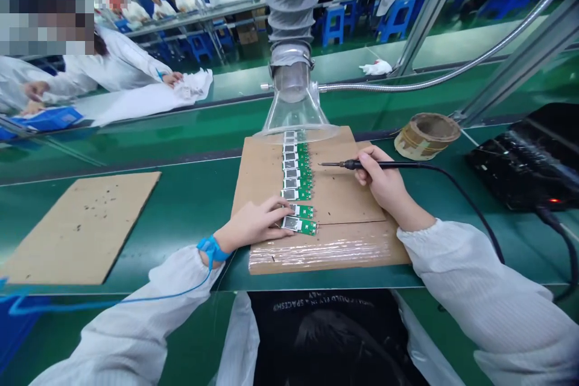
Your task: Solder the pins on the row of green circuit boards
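Note:
A row of several small green circuit boards point(296, 181) lies along the middle of a cardboard sheet point(348, 199) on the green bench. My left hand point(253, 223) rests on the cardboard, its fingers pressed on the nearest board point(302, 226) at the row's front end. A blue wrist strap point(211, 249) with a coiled cord sits on that wrist. My right hand point(384, 184) grips a black soldering iron point(362, 164) like a pen. Its tip points left and hovers just right of the boards, not touching them.
A clear fume hood point(296, 114) on a grey hose hangs over the row's far end. A solder spool point(427, 134) and a black soldering station point(525, 157) stand at right. A second cardboard sheet point(84, 226) lies left. Other people in white work across the conveyor.

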Tool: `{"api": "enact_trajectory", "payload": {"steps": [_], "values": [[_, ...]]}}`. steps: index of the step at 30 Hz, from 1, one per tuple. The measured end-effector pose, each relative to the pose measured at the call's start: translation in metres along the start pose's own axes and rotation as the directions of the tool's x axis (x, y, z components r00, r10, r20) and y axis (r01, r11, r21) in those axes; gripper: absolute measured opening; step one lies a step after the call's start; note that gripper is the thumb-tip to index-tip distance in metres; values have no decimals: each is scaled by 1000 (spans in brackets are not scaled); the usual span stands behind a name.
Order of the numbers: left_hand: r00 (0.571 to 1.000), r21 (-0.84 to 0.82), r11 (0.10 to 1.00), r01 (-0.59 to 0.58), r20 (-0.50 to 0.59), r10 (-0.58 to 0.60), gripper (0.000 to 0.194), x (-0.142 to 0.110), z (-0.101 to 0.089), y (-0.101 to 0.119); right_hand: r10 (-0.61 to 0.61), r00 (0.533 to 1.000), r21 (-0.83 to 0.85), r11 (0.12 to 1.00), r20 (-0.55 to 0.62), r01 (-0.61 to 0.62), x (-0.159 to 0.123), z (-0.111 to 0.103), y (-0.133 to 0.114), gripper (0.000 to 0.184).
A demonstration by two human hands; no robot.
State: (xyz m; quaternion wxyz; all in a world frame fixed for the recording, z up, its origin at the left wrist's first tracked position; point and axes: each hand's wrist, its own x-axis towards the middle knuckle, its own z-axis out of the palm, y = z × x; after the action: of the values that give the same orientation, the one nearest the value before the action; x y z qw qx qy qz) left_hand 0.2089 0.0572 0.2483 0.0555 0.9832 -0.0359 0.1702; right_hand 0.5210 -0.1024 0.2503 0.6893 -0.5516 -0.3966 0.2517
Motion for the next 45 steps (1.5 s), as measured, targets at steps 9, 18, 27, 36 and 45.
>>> {"api": "enact_trajectory", "payload": {"steps": [9, 18, 27, 36, 45], "values": [[995, -130, 987, 96, 14, -95, 24, 2, 0, 9, 38, 999, 64, 997, -38, -36, -7, -3, -8, 22], [977, -331, 920, 211, 48, -207, 13, 9, -30, -30, 48, 996, 78, 996, -75, -42, -6, 3, -16, 21], [974, -320, 920, 225, 88, -208, 16, 26, -6, -39, 75, 997, 21, 997, -15, -75, -11, 3, -8, 23], [944, -666, 669, 330, 239, -228, 12, 24, -27, -54, 46, 998, -112, 993, 45, -41, -17, -1, -4, 20], [943, -790, 528, 311, 184, -279, 19, 50, -33, -67, 57, 998, -201, 978, 37, -48, -9, 7, -34, 19]]}}
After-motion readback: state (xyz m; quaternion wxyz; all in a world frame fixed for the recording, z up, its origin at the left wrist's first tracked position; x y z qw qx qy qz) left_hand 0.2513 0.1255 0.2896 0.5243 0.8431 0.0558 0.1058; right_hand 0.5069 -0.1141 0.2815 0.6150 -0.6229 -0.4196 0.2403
